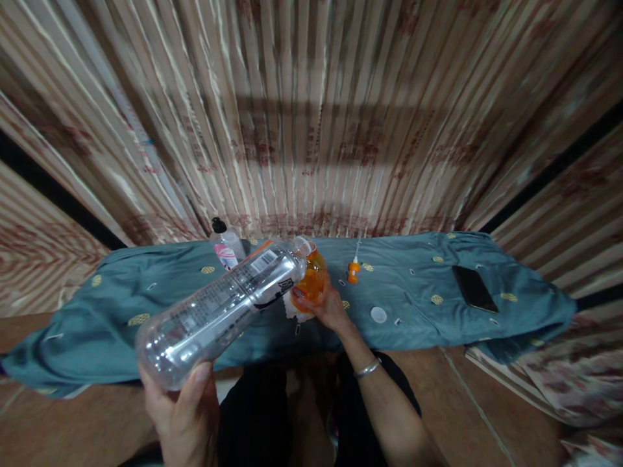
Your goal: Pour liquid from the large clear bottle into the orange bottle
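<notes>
Bottle of clear plastic point(221, 311) slants over the teal cloth point(413, 285), base toward near left, mouth toward far right; the left hand point(180, 405) grips that base from the near side, thumb and fingers spread wide around it; the right forearm point(389, 408), ringed by a silver bracelet point(367, 368), reaches from near right toward far left; the right hand point(328, 306) curls its fingers around an orange bottle point(312, 277), at the clear one's mouth, though whether the two mouths touch I cannot tell; an orange pump point(354, 271) lies to the right of it.
</notes>
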Motion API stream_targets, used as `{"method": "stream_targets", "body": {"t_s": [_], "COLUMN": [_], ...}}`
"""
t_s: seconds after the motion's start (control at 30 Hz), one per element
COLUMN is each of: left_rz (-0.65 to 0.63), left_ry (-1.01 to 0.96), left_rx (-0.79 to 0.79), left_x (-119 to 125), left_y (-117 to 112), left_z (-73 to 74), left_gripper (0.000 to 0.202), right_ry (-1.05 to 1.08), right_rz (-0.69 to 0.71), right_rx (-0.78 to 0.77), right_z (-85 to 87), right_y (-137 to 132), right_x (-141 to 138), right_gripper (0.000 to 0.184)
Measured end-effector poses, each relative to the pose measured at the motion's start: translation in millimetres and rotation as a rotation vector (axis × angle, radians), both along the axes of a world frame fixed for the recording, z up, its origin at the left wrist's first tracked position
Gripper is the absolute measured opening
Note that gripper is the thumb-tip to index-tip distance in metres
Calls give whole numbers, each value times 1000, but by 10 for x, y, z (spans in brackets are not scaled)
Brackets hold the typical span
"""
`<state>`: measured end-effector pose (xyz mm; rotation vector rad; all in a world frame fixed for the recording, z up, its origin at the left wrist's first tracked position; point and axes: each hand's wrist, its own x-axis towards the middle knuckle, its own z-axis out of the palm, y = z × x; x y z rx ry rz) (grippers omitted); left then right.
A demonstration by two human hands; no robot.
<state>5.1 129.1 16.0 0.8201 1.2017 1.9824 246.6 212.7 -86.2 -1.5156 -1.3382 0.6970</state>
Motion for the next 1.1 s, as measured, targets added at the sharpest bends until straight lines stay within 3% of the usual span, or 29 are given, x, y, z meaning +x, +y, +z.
{"method": "stream_targets", "body": {"t_s": [0.4,0.7,1.1], "left_rz": [-19,-3,35], "left_ry": [-4,-1,-68], "left_rx": [1,4,-11], "left_x": [-64,-11,-18], "left_y": [-13,-4,32], "left_z": [-128,10,2], "left_gripper": [79,70,74], "right_ry": [-8,12,42], "right_rz": [-6,16,33], "right_rx": [-13,-37,-37], "right_z": [18,53,41], "right_y": [-4,-12,-3], "right_x": [24,16,21], "right_gripper": [77,72,74]}}
